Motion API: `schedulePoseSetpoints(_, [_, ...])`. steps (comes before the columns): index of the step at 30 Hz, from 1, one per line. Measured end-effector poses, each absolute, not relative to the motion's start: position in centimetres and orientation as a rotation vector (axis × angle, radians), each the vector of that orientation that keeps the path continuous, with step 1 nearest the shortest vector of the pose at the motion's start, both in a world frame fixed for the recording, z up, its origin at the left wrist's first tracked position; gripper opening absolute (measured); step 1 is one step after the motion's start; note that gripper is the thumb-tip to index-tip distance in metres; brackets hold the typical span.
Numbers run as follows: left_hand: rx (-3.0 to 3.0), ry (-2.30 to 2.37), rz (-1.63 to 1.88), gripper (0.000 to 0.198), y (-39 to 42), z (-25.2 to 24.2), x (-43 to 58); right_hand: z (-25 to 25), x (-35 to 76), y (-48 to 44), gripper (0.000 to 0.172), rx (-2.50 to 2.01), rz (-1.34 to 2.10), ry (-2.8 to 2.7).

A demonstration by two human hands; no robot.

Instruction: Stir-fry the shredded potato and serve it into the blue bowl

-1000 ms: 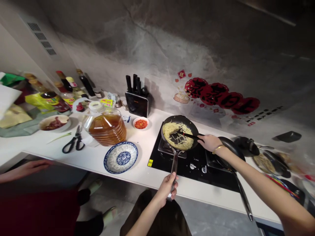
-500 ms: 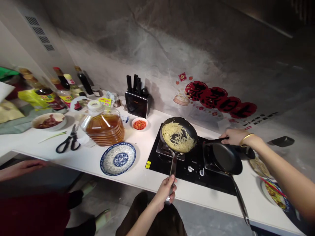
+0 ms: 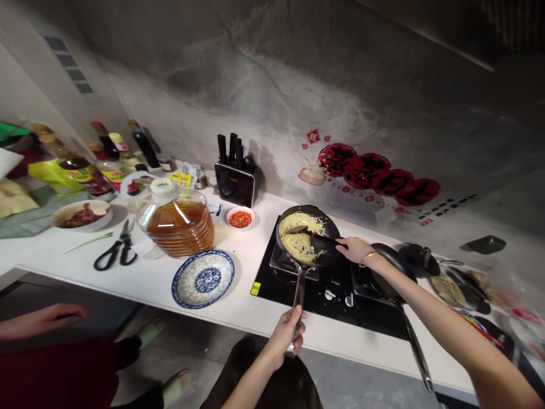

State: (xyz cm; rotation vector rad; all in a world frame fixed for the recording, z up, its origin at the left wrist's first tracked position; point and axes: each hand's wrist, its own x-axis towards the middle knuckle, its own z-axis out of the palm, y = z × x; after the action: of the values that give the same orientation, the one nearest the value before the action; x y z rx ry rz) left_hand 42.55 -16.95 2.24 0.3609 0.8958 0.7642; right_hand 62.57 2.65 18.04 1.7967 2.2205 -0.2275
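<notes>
My left hand (image 3: 288, 330) is wrapped round the metal handle of a dark frying pan (image 3: 332, 227) on the left burner. Pale yellow shreds (image 3: 296, 244), perhaps potato, lie inside that pan, heaped mostly to its left side. Reaching in from the right, my right hand (image 3: 356, 250) grips the black handle of a spatula (image 3: 317, 234). The spatula's head is down among the shreds and partly covered by them. A second frying pan (image 3: 385, 272) sits on the right burner, partly hidden behind my right forearm.
Left of the black hob (image 3: 272, 284) are a blue-and-white plate (image 3: 208, 279), a bowl of chopped red chilli (image 3: 240, 218), a large oil jug (image 3: 181, 227), a knife block (image 3: 236, 184) and scissors (image 3: 114, 250). Another person's hand (image 3: 59, 318) is at the far left.
My right hand has moved left from above the right burner, bringing the spatula into the left pan. The shreds have been pushed into a different heap. My left hand keeps its hold.
</notes>
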Motion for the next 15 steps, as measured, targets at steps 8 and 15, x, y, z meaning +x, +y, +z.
schedulePoseSetpoints(8, [0.351,0.889,0.775,0.054,-16.9,2.9,42.4,24.7,64.9,0.4,0.041,1.444,-0.041,2.183])
schedulePoseSetpoints(15, [0.354,0.894,0.77,0.057,-17.0,2.4,42.5,17.8,59.8,3.7,0.047,1.781,-0.009,2.102])
